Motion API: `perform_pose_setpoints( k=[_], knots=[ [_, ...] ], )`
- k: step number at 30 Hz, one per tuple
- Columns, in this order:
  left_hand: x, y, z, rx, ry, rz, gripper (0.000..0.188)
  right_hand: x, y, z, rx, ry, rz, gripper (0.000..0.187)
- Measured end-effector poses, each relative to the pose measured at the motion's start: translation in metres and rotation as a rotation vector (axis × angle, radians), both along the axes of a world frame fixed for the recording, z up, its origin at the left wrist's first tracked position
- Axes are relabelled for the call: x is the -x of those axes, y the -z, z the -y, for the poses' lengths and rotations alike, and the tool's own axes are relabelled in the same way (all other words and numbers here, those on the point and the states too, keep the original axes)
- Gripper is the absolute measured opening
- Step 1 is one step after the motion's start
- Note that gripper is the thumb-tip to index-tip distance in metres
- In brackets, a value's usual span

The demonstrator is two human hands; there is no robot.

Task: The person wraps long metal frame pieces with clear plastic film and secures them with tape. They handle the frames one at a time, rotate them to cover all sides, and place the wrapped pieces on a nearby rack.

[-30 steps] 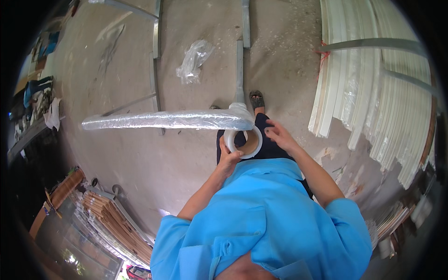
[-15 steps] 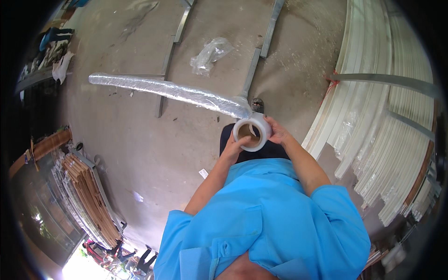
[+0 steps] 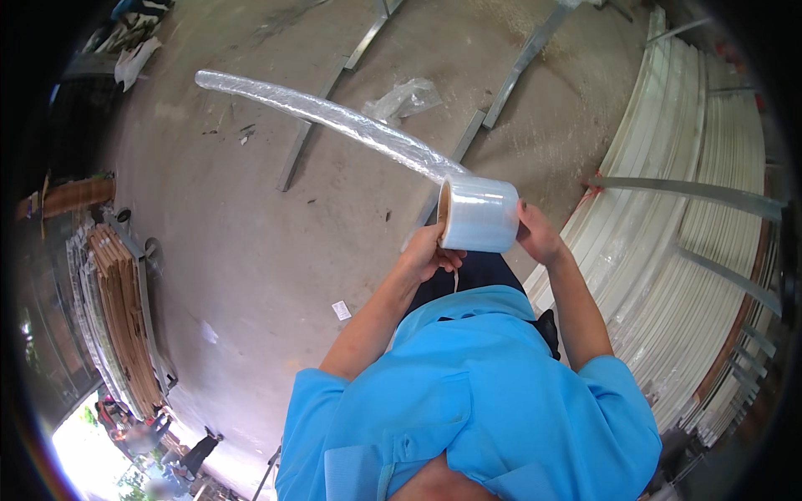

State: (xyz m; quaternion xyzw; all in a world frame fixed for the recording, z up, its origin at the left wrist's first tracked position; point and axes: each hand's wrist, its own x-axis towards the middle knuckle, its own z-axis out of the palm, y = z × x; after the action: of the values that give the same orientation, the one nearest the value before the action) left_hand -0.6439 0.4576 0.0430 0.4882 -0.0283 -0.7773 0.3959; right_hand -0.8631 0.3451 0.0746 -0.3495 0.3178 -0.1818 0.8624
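Note:
Between my two hands is a roll of clear stretch film (image 3: 482,214), its cardboard core facing left. My left hand (image 3: 431,255) is closed on the core end, with the thumb at the rim and the fingers under it. At the other end, my right hand (image 3: 537,233) grips the roll with its fingers partly hidden. Just beyond the roll lies a long bundle (image 3: 334,121) wrapped in shiny clear film. Its near end meets the roll's upper left edge in the view.
Metal bars (image 3: 311,138) on the floor run under the bundle. Crumpled clear plastic (image 3: 403,102) lies beyond it. Long white strips (image 3: 668,242) are stacked at the right under metal straps (image 3: 693,190). Brown boards (image 3: 125,317) stand at the left. Several people (image 3: 196,455) are at the lower left.
The roll has turned from its core facing me to lying sideways, its core now to the left. My hands turned with it. The view has shifted, and the bundle appears higher and steeper.

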Motion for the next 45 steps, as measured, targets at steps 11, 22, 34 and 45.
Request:
perform_pose_setpoints(
  k=[11,22,34,45],
  knots=[
    [-0.014,-0.053,0.037,-0.078,-0.051,-0.313,0.065,-0.025,-0.038,0.086,1.73,-0.056,-0.319,0.048],
    [-0.032,0.016,0.037,0.167,0.139,0.934,0.051,-0.07,0.149,0.148,-0.03,0.132,-0.109,0.038],
    [-0.049,0.131,0.073,0.521,0.463,1.486,0.063,-0.125,0.232,0.168,-0.232,-0.673,-0.535,0.036],
    [-0.055,0.136,0.056,0.267,0.322,1.416,0.032,-0.122,0.185,0.142,-0.138,-0.48,-0.544,0.033]
  ],
)
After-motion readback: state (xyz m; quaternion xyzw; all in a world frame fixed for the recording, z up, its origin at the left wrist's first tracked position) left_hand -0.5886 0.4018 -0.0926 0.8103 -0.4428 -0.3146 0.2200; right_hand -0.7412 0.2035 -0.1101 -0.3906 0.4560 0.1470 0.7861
